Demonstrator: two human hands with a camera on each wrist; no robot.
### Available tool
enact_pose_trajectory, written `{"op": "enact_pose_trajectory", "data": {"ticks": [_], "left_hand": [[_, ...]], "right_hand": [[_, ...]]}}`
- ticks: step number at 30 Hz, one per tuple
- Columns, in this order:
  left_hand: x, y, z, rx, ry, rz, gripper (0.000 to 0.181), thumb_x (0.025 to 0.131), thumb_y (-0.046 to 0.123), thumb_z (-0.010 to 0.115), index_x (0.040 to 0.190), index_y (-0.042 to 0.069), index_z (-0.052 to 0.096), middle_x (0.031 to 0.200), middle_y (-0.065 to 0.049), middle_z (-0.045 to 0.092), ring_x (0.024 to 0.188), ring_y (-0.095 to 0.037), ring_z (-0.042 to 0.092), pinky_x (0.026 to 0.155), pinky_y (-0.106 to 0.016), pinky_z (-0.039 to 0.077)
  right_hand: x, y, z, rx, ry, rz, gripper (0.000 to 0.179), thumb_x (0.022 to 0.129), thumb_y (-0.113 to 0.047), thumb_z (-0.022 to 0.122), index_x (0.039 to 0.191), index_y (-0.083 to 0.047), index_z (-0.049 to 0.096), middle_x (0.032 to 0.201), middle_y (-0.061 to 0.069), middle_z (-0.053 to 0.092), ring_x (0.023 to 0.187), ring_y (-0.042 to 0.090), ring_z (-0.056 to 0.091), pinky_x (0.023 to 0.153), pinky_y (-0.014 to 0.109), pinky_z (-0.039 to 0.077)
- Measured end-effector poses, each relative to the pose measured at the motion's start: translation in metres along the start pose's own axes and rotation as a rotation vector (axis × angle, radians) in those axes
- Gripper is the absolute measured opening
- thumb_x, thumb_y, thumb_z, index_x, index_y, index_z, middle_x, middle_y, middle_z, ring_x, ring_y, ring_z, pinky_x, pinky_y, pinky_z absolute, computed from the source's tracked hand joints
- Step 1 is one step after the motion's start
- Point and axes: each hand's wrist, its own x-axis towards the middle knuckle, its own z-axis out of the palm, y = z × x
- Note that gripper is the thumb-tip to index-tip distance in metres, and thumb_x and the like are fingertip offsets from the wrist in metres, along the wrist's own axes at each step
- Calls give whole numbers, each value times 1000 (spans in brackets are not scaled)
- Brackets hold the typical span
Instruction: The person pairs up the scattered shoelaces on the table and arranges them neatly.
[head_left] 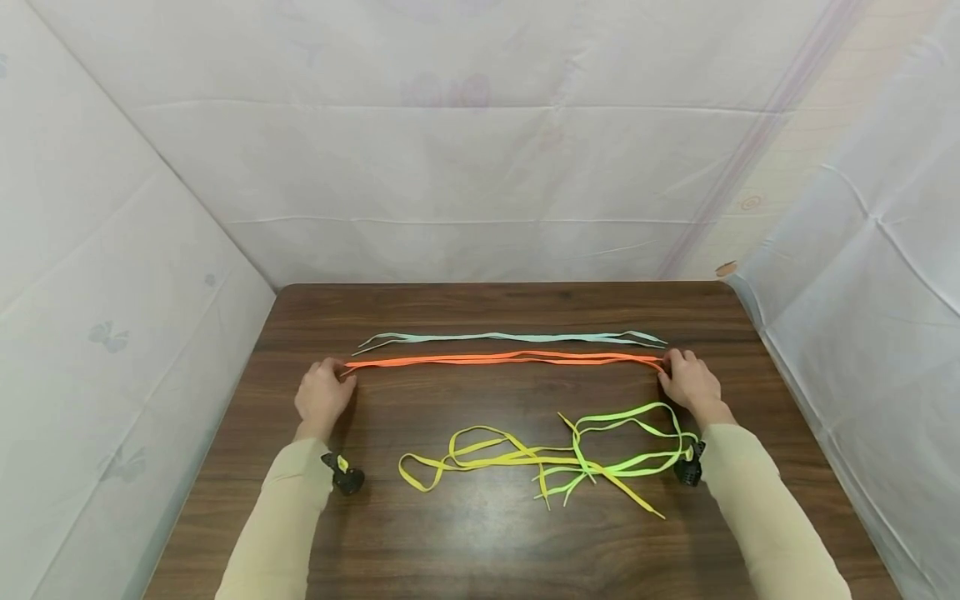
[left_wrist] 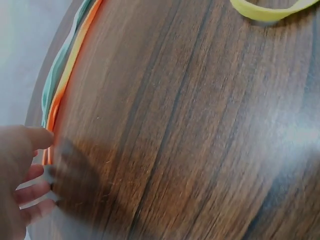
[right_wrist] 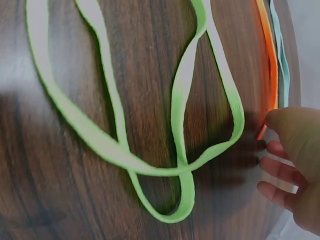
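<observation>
Two orange shoelaces lie stretched side by side across the table. At their left end, my left hand pinches them between thumb and index finger; the remaining fingers are loosely bent. The right ends are pinched by my right hand, whose thumb covers the exact grip. Just behind runs a parallel pair of light teal shoelaces, touched by neither hand.
Nearer me, a loosely looped yellow shoelace crosses tangled green shoelaces on the brown wooden table. White cloth walls rise behind the table and at both sides.
</observation>
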Motion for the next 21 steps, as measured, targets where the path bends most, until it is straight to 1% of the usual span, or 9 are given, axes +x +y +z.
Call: {"op": "enact_pose_trajectory", "data": {"ticks": [5, 10, 14, 17, 21], "left_hand": [[-3, 0, -5, 23, -54, 29, 39, 84, 26, 63, 116, 5, 56, 109, -20, 56, 95, -40, 57, 66, -51, 45], [-4, 1, -10, 44, -96, 67, 44, 83, 27, 64, 120, 4, 54, 114, -22, 54, 98, -41, 55, 69, -52, 45], [-5, 2, -12, 69, -109, 119, 47, 83, 28, 65, 121, 3, 53, 120, -24, 52, 101, -42, 54, 70, -53, 46], [-6, 4, -13, 87, -107, 165, 48, 82, 29, 65, 121, 3, 54, 123, -24, 50, 104, -43, 52, 71, -54, 45], [-11, 9, -12, 93, -82, 228, 47, 81, 30, 65, 118, 3, 56, 122, -25, 50, 104, -44, 52, 73, -56, 45]], "right_hand": [[-5, 0, -4, 3, -14, 4, 34, 91, -19, 51, 120, -1, 47, 114, 27, 45, 99, 43, 48, 72, 55, 43], [-9, 3, -5, 8, -9, -27, 36, 93, -20, 47, 123, -1, 47, 119, 29, 44, 103, 45, 46, 75, 58, 41], [-12, 3, -5, -4, 15, -60, 35, 94, -21, 47, 123, -2, 49, 121, 29, 44, 105, 45, 47, 76, 58, 42], [-15, 0, -3, -1, 44, -84, 34, 93, -20, 48, 122, -2, 52, 121, 28, 46, 104, 45, 48, 75, 57, 42], [-19, -3, -1, 10, 69, -123, 32, 93, -19, 50, 119, -2, 54, 118, 28, 48, 101, 45, 50, 74, 56, 42]]}}
